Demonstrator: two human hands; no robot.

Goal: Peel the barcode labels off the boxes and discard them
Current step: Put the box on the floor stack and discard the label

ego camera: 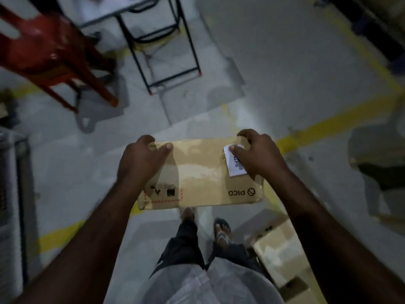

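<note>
I hold a flat tan cardboard box (199, 176), wrapped in clear film and printed "PICO", out in front of me above the floor. My left hand (140, 161) grips its left far corner, thumb on top. My right hand (256, 154) holds the right far corner, and its thumb presses on a white barcode label (235, 166) stuck to the box top. The label's near edge looks slightly lifted. Part of the label is hidden under my hand.
A red plastic chair (54, 53) stands at the far left, a black metal frame stand (166, 47) beyond the box. Another cardboard box (282, 251) lies on the floor by my right foot. Yellow floor lines (328, 128) cross the grey concrete. A grey appliance (11, 194) stands at left.
</note>
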